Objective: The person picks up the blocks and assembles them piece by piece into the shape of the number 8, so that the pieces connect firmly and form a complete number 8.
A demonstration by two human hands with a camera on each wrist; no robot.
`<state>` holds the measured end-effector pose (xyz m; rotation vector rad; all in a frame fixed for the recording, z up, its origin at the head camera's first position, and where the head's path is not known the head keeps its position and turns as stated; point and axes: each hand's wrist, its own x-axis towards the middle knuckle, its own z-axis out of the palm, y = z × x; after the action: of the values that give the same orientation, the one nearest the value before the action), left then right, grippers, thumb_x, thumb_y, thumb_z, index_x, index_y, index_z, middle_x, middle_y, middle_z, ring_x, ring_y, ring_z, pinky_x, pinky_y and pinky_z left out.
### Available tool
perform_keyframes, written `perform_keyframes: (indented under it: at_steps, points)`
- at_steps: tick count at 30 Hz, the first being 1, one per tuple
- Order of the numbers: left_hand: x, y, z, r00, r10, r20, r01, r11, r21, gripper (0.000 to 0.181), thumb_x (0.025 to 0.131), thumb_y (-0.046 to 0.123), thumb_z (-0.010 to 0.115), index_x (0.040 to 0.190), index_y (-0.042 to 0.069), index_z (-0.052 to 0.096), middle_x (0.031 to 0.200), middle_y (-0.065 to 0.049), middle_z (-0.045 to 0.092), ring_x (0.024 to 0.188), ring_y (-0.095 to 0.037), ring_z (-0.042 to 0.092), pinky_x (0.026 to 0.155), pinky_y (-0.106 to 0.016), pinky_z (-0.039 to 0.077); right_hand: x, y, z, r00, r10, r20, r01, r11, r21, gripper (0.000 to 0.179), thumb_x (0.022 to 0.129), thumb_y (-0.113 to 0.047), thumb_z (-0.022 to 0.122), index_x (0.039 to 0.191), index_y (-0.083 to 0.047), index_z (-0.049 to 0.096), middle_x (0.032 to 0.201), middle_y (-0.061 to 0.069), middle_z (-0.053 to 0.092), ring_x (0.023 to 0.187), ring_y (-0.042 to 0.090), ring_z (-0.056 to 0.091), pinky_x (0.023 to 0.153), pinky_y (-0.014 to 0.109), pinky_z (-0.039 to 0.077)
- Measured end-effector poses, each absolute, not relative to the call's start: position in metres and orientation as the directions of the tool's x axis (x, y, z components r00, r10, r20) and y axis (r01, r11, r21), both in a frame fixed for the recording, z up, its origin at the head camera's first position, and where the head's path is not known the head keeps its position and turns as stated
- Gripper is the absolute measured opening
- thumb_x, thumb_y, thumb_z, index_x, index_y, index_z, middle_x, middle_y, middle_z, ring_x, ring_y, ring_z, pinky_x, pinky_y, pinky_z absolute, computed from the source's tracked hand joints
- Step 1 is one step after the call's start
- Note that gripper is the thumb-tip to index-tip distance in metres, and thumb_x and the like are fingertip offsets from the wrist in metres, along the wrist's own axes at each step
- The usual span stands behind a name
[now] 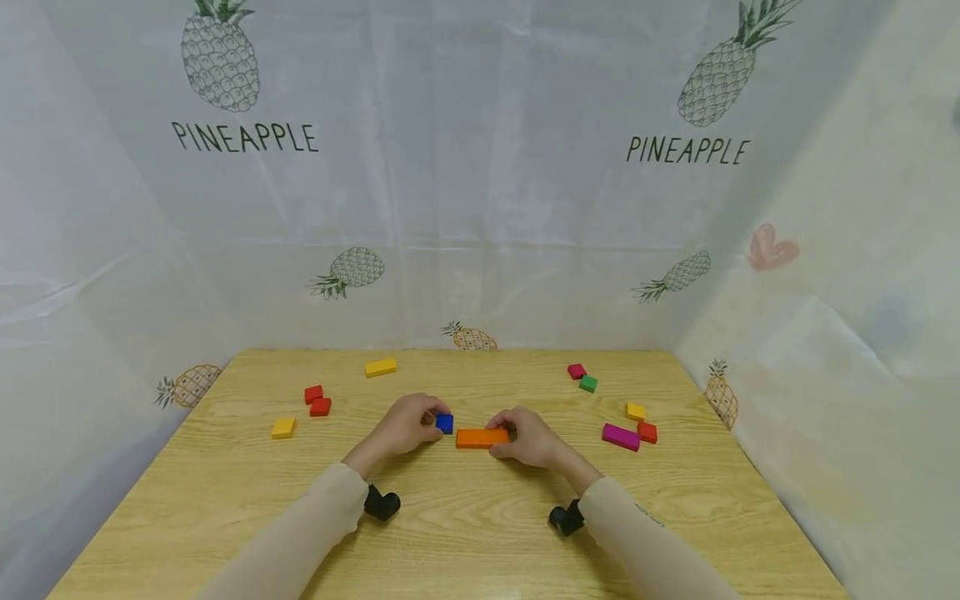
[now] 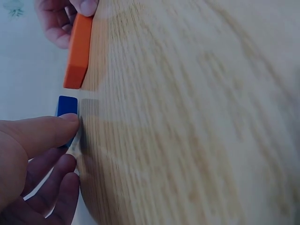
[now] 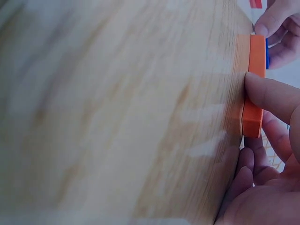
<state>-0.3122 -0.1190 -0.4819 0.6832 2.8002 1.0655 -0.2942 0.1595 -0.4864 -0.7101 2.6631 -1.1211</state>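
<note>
Near the middle of the table, my left hand (image 1: 408, 423) pinches a small blue block (image 1: 445, 424) between thumb and fingers. In the left wrist view the blue block (image 2: 67, 106) is partly covered by the thumb. Just right of it lies a long orange block (image 1: 480, 438), its right end gripped by my right hand (image 1: 527, 437). A narrow gap separates the two blocks. The right wrist view has the thumb on the near side of the orange block (image 3: 257, 56) and fingers behind it.
On the left lie two red blocks (image 1: 320, 407), a yellow block (image 1: 283, 428) and a longer yellow block (image 1: 381, 367). On the right are a magenta block (image 1: 621, 437), a red block (image 1: 647, 432), a yellow block (image 1: 635, 411), a green block (image 1: 588, 383) and a crimson block (image 1: 576, 371).
</note>
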Motion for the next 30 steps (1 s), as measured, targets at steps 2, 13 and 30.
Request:
perform_keyframes:
  at_steps: [2,13,30]
  points:
    - [-0.312,-0.12,-0.4826,-0.902,0.422,0.091,0.376,0.662,0.648,0.029,0.093,0.005,0.081,0.121,0.013,0.076,0.118,-0.004,0.071,0.102,-0.02,0.067,0.093,-0.045,0.057,-0.2946,0.1584,-0.4868,-0.871,-0.49,0.032,-0.368,0.608,-0.704,0.022,0.094,-0.01,0.082,0.114,-0.009,0.073,0.111,0.003,0.066,0.097,0.019,0.057,0.093,0.041,0.05]
    - [-0.3156,-0.1177,-0.4819,-0.888,0.449,0.099,0.404,0.658,0.636,0.029,0.093,0.008,0.082,0.122,0.013,0.076,0.116,-0.003,0.071,0.1,-0.018,0.066,0.092,-0.044,0.057,-0.2952,0.1575,-0.4861,-0.88,-0.475,0.025,-0.352,0.615,-0.705,0.022,0.093,-0.01,0.083,0.113,-0.01,0.074,0.109,0.003,0.065,0.098,0.019,0.056,0.093,0.043,0.049]
    - [-0.319,-0.1164,-0.4857,-0.88,0.466,0.092,0.409,0.643,0.648,0.027,0.093,0.01,0.082,0.12,0.014,0.077,0.114,-0.001,0.072,0.098,-0.016,0.064,0.093,-0.044,0.056,-0.2925,0.1587,-0.4851,-0.881,-0.472,0.016,-0.336,0.603,-0.724,0.022,0.093,-0.008,0.083,0.113,-0.009,0.073,0.109,0.003,0.066,0.097,0.019,0.057,0.093,0.042,0.05]
